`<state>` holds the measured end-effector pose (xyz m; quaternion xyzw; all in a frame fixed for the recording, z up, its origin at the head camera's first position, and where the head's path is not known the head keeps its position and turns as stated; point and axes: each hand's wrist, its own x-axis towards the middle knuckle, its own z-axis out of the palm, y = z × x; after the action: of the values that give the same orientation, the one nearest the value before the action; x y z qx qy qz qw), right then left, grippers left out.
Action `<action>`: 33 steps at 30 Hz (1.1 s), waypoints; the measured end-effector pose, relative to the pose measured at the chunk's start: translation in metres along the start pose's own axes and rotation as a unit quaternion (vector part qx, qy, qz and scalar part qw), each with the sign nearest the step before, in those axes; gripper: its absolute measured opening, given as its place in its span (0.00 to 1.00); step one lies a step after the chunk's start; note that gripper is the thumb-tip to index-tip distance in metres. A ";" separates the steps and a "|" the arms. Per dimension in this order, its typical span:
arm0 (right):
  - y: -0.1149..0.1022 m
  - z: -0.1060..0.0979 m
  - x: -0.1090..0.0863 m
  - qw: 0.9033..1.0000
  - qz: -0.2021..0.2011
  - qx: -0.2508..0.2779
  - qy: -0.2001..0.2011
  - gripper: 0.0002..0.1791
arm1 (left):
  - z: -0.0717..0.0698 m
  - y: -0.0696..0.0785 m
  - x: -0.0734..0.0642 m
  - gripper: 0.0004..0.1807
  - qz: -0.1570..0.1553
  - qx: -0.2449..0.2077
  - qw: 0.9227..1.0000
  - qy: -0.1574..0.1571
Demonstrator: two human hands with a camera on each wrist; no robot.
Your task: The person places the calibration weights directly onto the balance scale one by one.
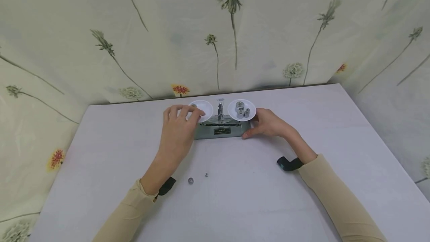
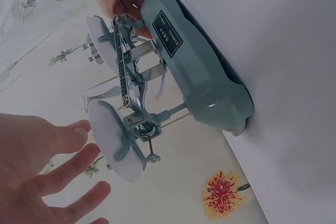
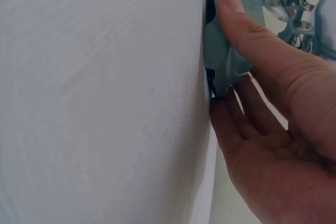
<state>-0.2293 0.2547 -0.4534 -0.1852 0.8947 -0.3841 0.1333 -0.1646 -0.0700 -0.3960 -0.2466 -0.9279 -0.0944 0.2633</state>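
head: grey-green metal balance (image 1: 220,125) at the far middle of the white-covered table (image 1: 255,197); long axis left to right, black nameplate (image 1: 222,131) facing near. loose silver cylindrical weights (image 1: 240,106) on its round white right pan (image 1: 233,109) could slide if jolted, i judge.

left wrist: left hand (image 2: 26,171), fingers apart, beside the round white left pan (image 2: 113,135); a knock might tip it.

right wrist: right hand (image 3: 283,156) clamped on the balance's right end; a tug could skew everything.
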 end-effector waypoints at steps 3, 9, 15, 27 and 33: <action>0.000 0.000 0.000 1.000 0.002 -0.001 0.000 0.50 | -0.001 0.002 0.000 0.09 0.002 -0.003 1.000 0.009; 0.001 0.000 0.000 1.000 0.002 -0.004 0.000 0.48 | -0.004 0.008 -0.002 0.07 0.005 -0.002 1.000 0.022; 0.000 0.000 0.000 1.000 0.001 0.003 0.000 0.48 | -0.011 0.019 -0.006 0.06 0.008 0.006 1.000 0.015; 0.001 0.000 0.000 1.000 0.002 0.003 -0.001 0.47 | -0.019 0.035 -0.018 0.10 0.032 0.006 0.999 -0.040; 0.000 0.000 0.000 1.000 0.005 0.002 0.001 0.48 | -0.019 0.040 -0.020 0.11 0.042 0.011 0.997 -0.059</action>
<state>-0.2295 0.2543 -0.4537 -0.1797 0.8950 -0.3853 0.1348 -0.1209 -0.0500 -0.3890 -0.2881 -0.9315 -0.0584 0.2142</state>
